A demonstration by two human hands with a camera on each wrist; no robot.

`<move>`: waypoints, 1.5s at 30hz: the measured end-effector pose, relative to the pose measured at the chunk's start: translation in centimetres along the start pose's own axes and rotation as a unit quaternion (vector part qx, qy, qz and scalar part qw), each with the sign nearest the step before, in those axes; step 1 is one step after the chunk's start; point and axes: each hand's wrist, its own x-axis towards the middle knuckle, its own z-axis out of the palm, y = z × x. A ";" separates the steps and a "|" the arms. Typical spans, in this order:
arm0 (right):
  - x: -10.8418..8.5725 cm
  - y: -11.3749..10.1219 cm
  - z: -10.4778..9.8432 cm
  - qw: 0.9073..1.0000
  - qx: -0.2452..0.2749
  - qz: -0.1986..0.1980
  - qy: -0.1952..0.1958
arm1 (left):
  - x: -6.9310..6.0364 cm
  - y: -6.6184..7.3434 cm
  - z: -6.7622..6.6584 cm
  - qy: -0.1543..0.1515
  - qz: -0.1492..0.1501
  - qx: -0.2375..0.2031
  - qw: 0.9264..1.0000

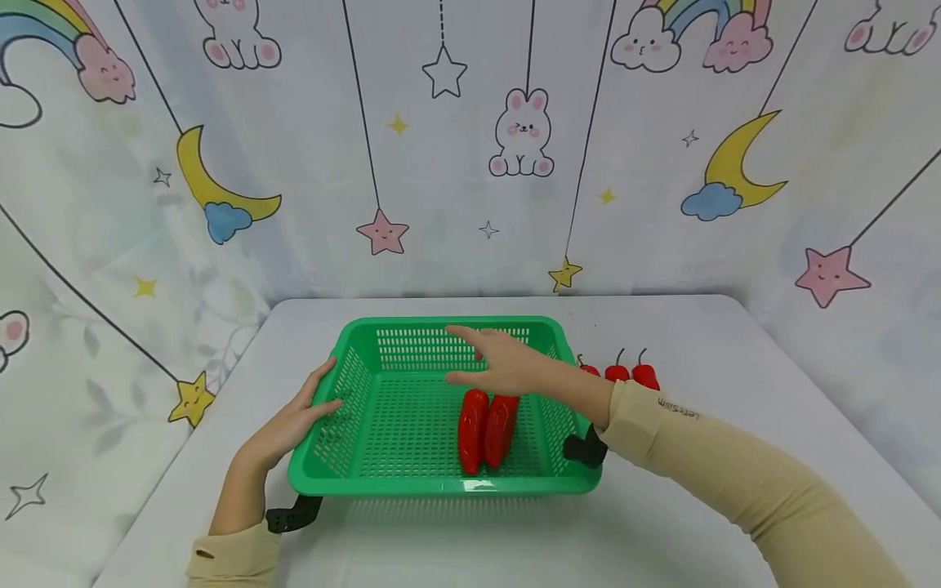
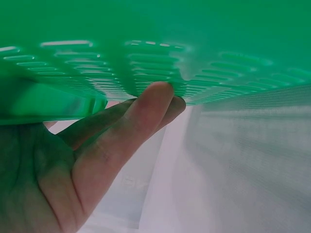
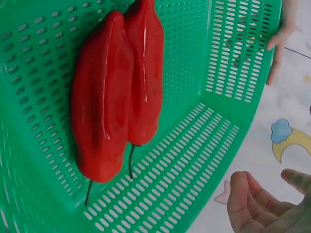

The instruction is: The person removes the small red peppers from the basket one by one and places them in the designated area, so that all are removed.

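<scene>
Nearest the head camera, your tan right sleeve [image 1: 772, 498] ran diagonally in from the lower right. A white cloth backdrop [image 1: 456, 180] filled the far side of the room, printed with two yellow crescent moons [image 1: 189, 163], two pink stars [image 1: 382, 233], two hanging yellow stars [image 1: 193, 398], two rainbows [image 1: 44, 24] and one whole rabbit [image 1: 521, 131], others cropped by the frame. Below it spread a pale table [image 1: 470, 551], on which sat one green slotted basket [image 1: 412, 416].

Your left sleeve [image 1: 235, 555] showed at the lower left; your left hand [image 1: 290, 425] rested at the basket's left rim, fingers extended and thumb spread from them. Your right hand [image 1: 500, 363] hung above the basket, wide and holding nothing.

Two large red peppers [image 1: 473, 433] lay side by side in the basket's right half, their dark stems visible from your right wrist. Three more red pieces [image 1: 617, 372] with stems showed just right of the basket, partly hidden by your arm. You wore two black wrist mounts [image 1: 294, 514]. Tiny dark lettering [image 1: 678, 408] on the right sleeve appeared to read "LetsSlim."
</scene>
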 end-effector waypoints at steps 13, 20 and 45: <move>1.8 0.6 1.6 0.997 -0.055 0.037 -0.044 | 0.2 0.0 0.1 -0.001 0.005 0.000 1.000; 2.2 1.5 2.7 0.990 -0.085 0.067 -0.093 | 0.6 0.0 0.3 0.000 0.003 0.006 1.000; 2.7 2.4 6.9 0.967 -0.171 0.118 -0.148 | 0.2 -0.1 0.1 0.006 -0.003 0.006 1.000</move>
